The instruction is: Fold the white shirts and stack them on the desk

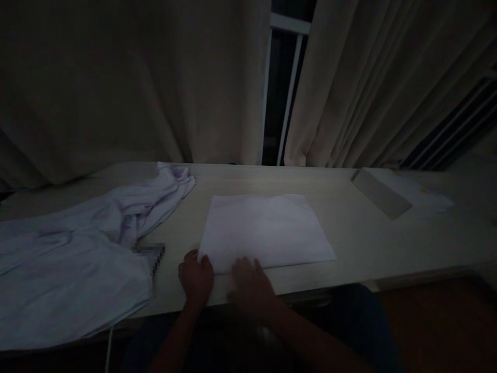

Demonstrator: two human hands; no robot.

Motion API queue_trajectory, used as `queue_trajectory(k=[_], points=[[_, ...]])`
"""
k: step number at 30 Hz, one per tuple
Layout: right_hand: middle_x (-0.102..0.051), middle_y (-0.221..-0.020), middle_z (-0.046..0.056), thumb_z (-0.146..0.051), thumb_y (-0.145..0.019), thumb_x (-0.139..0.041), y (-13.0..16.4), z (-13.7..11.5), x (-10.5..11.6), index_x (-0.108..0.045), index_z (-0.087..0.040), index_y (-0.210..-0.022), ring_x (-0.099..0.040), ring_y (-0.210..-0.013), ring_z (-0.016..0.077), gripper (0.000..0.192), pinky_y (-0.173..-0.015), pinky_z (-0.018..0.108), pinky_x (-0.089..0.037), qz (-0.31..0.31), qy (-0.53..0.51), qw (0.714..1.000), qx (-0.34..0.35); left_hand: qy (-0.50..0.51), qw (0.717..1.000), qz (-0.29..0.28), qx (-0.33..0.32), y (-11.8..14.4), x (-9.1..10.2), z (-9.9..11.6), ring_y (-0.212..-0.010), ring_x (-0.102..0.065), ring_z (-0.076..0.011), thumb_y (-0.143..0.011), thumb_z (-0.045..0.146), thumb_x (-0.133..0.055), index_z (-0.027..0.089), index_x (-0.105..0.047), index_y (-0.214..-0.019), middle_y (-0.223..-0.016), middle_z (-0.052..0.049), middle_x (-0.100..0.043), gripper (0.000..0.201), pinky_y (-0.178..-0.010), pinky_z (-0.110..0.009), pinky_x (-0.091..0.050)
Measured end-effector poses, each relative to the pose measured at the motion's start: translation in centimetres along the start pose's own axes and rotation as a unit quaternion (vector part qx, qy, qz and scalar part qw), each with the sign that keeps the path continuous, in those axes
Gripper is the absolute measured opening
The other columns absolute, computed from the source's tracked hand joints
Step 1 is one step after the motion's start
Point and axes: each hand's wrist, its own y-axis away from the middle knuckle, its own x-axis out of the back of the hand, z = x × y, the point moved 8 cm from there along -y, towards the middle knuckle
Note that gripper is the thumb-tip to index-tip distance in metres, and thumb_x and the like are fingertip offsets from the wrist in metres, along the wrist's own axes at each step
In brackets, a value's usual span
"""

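Note:
A white rectangular piece [264,228], which looks like folded cloth, lies flat on the pale table [349,243] in front of me. Its near left corner is pinched by my left hand [196,277], between the thumb and curled fingers. Over the middle of the near edge, my right hand [250,285] is blurred by motion. Its fingers appear stretched out flat against the cloth, holding nothing that I can see. To the left of my left hand, a crumpled white garment [89,248] spreads across the table.
At the right back stands a grey-edged box or folder [382,194] with white sheets or cloth beside it. Long curtains [217,77] hang behind the table's raised back edge, parted at a dark window [281,93]. A white cord [109,347] hangs below the front edge. The room is dim.

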Motion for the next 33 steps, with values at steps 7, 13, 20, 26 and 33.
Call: queue_trajectory(k=[7,13,20,26,33], points=[[-0.024,-0.155,0.011,-0.064,-0.094,-0.031,4.6,5.7,0.2,-0.028,-0.015,-0.151,-0.017,-0.145,0.0300,0.075,-0.117,0.053,-0.016,-0.026,0.015,0.996,-0.090,0.000,1.000,-0.006,-0.008,-0.2,-0.1,0.1,-0.097,-0.057,-0.0312,-0.086,0.035,-0.044,0.009,-0.053,-0.120,-0.104,-0.017,-0.062,0.043,-0.087,-0.047,-0.046],[-0.020,-0.156,0.012,-0.061,-0.097,-0.022,16.9,21.2,5.4,-0.022,-0.014,-0.152,-0.012,-0.146,0.0290,0.073,-0.116,0.054,-0.013,-0.027,0.126,0.952,-0.279,-0.019,0.999,-0.025,0.001,-0.4,-0.5,0.0,-0.095,-0.058,-0.0318,-0.086,0.036,-0.043,0.009,-0.054,-0.118,-0.109,-0.017,-0.061,0.044,-0.086,-0.048,-0.046],[-0.016,-0.158,0.012,-0.060,-0.097,-0.021,18.8,22.8,6.1,-0.022,-0.011,-0.152,-0.008,-0.146,0.0281,0.074,-0.117,0.051,-0.011,-0.012,0.143,0.941,-0.305,-0.033,0.998,-0.056,0.020,-0.5,-0.7,0.0,-0.095,-0.058,-0.0315,-0.087,0.039,-0.041,0.007,-0.054,-0.119,-0.111,-0.019,-0.061,0.047,-0.087,-0.045,-0.045],[-0.019,-0.157,0.014,-0.062,-0.096,-0.021,18.4,22.6,6.1,-0.027,-0.010,-0.151,-0.009,-0.146,0.0288,0.076,-0.116,0.053,-0.011,-0.001,0.141,0.937,-0.318,-0.038,0.998,-0.052,-0.002,-0.5,-0.8,0.0,-0.095,-0.058,-0.0315,-0.089,0.040,-0.038,0.005,-0.054,-0.118,-0.109,-0.020,-0.062,0.049,-0.090,-0.045,-0.044],[-0.032,-0.153,0.014,-0.055,-0.097,-0.023,19.2,22.9,6.5,-0.039,-0.012,-0.146,-0.023,-0.143,0.0309,0.067,-0.113,0.057,-0.017,0.015,0.168,0.932,-0.321,-0.002,0.999,-0.049,0.022,0.0,0.1,-0.2,-0.097,-0.059,-0.0302,-0.088,0.043,-0.041,0.006,-0.052,-0.121,-0.111,-0.019,-0.063,0.051,-0.088,-0.041,-0.045]])
